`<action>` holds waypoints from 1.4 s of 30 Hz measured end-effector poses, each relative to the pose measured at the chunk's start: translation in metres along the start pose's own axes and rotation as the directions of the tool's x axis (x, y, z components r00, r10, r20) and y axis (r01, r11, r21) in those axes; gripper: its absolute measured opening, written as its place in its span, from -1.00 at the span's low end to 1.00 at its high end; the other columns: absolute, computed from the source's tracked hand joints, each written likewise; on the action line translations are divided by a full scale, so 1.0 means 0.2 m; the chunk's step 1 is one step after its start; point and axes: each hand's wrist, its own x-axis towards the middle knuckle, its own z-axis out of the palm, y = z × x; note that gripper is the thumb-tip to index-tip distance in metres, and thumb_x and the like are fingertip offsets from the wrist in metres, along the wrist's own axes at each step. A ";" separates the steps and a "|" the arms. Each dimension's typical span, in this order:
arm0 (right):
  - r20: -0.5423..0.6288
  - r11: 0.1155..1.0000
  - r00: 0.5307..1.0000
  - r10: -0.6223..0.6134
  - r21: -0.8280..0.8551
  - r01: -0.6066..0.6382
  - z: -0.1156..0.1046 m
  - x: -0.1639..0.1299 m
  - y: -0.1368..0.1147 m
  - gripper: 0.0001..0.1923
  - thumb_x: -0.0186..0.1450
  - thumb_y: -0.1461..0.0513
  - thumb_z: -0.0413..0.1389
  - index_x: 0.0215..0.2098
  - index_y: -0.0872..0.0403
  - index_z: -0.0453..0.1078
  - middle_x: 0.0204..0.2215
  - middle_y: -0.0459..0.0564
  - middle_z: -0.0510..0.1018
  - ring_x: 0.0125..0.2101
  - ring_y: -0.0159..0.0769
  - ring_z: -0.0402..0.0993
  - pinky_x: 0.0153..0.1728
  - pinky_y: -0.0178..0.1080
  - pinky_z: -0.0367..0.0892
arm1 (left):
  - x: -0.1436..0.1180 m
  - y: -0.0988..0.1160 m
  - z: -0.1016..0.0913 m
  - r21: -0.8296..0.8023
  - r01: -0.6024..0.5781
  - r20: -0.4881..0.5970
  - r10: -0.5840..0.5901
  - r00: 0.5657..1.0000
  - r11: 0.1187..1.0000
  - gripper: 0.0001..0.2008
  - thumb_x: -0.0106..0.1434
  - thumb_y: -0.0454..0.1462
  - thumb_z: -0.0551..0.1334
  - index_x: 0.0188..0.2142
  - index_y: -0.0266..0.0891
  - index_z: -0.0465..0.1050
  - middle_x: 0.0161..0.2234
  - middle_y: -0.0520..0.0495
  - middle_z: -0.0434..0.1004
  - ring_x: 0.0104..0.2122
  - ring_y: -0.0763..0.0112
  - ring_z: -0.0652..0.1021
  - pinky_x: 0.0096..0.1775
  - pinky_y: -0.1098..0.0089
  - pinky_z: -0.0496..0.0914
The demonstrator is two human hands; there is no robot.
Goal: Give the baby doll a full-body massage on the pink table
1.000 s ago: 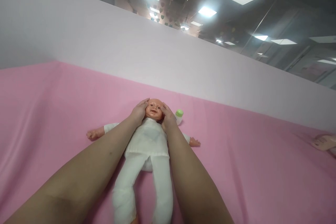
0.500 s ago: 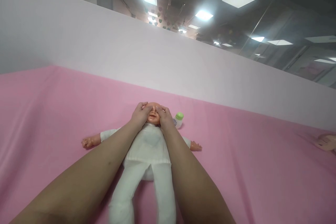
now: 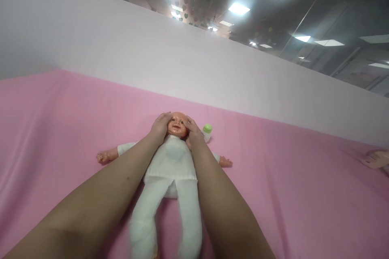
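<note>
A baby doll (image 3: 172, 160) in white clothes lies on its back, its arms out to the sides and its legs toward me. My left hand (image 3: 160, 128) cups the left side of its head, fingers along the temple. On the other side my right hand (image 3: 193, 130) presses against the cheek and temple. Between the hands the doll's face (image 3: 177, 124) shows, with eyes and mouth uncovered. Close beside my right hand stands a small white bottle (image 3: 207, 133) with a green cap, partly hidden by the hand.
Pink sheeting (image 3: 273, 178) with soft folds covers the surface. A white wall or panel (image 3: 127, 48) rises behind it, with ceiling lights beyond. At the far right edge a skin-coloured, hand-like shape (image 3: 377, 158) is cut off and blurred.
My thumbs have moved off the doll's eyes, outward to the sides of its head. The hand-like shape at the far right has changed its pose. The view has shifted slightly.
</note>
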 end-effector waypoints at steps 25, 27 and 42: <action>-0.043 0.998 0.998 0.037 0.059 -0.035 0.02 -0.01 -0.03 -0.53 0.04 0.17 0.34 -0.07 -0.04 0.42 -0.15 -0.09 0.62 -0.08 -0.15 0.55 0.03 -0.01 0.46 | 0.00 0.00 0.00 -0.037 0.056 0.047 -0.055 0.997 0.998 -0.62 0.16 -0.09 0.34 -0.08 -0.19 0.44 -0.21 -0.11 0.59 -0.19 0.21 0.61 -0.10 0.18 0.52; -0.048 0.999 0.998 0.032 0.030 -0.031 0.03 -0.02 -0.03 -0.47 0.02 0.18 0.36 -0.04 -0.04 0.40 -0.16 -0.10 0.61 -0.08 -0.14 0.56 0.03 -0.01 0.47 | 0.00 0.00 -0.01 -0.029 0.051 0.056 -0.050 0.997 0.998 -0.58 0.13 -0.08 0.37 -0.07 -0.20 0.43 -0.19 -0.12 0.58 -0.18 0.21 0.60 -0.09 0.19 0.51; -0.183 0.994 0.982 -0.047 -0.101 0.029 0.08 -0.01 -0.02 -0.50 0.02 0.09 0.42 -0.14 -0.02 0.38 -0.21 -0.10 0.57 -0.16 -0.18 0.54 -0.06 -0.10 0.48 | 0.02 -0.01 0.00 0.033 0.084 0.025 -0.085 0.996 0.996 -0.57 0.12 -0.17 0.39 -0.03 -0.19 0.42 -0.23 -0.09 0.57 -0.26 0.29 0.60 -0.15 0.28 0.50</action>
